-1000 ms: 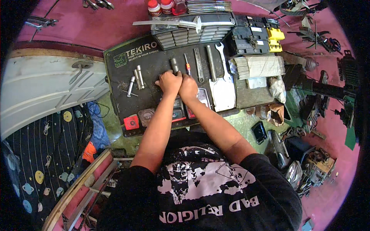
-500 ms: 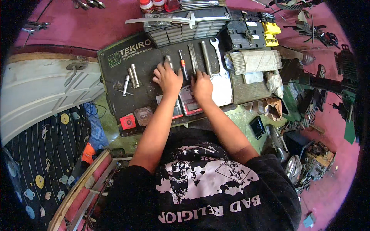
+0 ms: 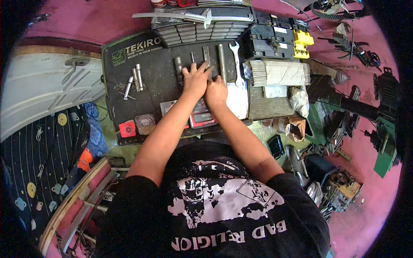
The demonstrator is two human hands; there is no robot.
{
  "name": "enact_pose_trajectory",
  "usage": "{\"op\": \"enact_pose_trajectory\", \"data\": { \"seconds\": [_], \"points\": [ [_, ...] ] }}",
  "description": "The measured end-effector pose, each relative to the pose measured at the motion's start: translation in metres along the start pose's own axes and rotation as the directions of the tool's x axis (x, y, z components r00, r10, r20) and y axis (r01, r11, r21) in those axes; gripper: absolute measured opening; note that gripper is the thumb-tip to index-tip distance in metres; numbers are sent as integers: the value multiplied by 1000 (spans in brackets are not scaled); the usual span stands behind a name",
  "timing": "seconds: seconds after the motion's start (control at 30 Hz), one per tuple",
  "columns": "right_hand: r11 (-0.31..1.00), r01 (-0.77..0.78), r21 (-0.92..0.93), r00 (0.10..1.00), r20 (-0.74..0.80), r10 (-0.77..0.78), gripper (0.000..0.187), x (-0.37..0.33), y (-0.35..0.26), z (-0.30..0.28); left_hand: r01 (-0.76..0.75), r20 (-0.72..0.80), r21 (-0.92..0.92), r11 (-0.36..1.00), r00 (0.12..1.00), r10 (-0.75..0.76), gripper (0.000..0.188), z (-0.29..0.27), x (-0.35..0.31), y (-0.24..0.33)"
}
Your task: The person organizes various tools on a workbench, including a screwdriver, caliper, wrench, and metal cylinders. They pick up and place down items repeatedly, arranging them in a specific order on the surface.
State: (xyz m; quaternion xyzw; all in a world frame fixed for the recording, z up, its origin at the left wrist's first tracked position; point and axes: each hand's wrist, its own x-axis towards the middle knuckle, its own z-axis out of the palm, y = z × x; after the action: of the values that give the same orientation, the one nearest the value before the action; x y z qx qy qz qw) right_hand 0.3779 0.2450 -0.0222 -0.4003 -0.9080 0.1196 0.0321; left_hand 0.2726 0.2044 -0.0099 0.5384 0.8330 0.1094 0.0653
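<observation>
My left hand (image 3: 195, 81) lies over a screwdriver, fingers spread. Only the screwdriver's shaft (image 3: 192, 56) shows above the fingers. A fingertip reaches a flat metal bar (image 3: 206, 56). Close beside it, my right hand (image 3: 216, 92) has its fingers curled at the bar's near end, partly hiding it. A dark metal tube (image 3: 178, 69) stretches away left of my left hand. To the right lie a long steel tube (image 3: 222, 62) and an open-end wrench (image 3: 236, 64). Farther left are tube socket wrenches (image 3: 138, 77) and a T-handle wrench (image 3: 128, 88).
A small-drawer cabinet (image 3: 202, 34) with a caliper (image 3: 189, 16) on top backs the dark mat (image 3: 150, 96). Black battery-like boxes (image 3: 271, 45) and bundled cardboard (image 3: 284, 73) stand right. A red square packet (image 3: 127, 129) and a red-edged package (image 3: 203, 118) lie near the front edge.
My left hand has moved right, off the dark tube and onto the screwdriver, closer to my right hand. The whole view has shifted slightly; the right hand stays at the flat bar.
</observation>
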Motion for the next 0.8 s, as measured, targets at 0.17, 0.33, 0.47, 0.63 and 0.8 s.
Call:
{"op": "enact_pose_trajectory", "data": {
  "seconds": [0.17, 0.33, 0.47, 0.63, 0.8],
  "points": [
    [995, -57, 80, 994, 98, 49, 26, -1, 2, -4, -3, 10, 49, 999, 1000, 3, 45, 0, -3, 0],
    [982, -92, 162, 994, 77, 81, 29, 1, 4, -3, 2, 1, 66, 998, 1000, -2, 45, 2, -2, 0],
    [978, -83, 189, 996, 35, 78, 30, 0, 1, -3, 10, -8, 59, 998, 1000, -9, 44, 5, -4, 1],
    [979, -82, 188, 997, 16, 81, 29, -1, 2, -1, 16, -14, 70, 997, 1000, -15, 44, 6, -5, 2],
    [966, -109, 234, 994, 33, 104, 28, 0, -2, -4, 4, -11, 79, 997, 1000, -3, 43, 5, -4, 2]
  ]
}}
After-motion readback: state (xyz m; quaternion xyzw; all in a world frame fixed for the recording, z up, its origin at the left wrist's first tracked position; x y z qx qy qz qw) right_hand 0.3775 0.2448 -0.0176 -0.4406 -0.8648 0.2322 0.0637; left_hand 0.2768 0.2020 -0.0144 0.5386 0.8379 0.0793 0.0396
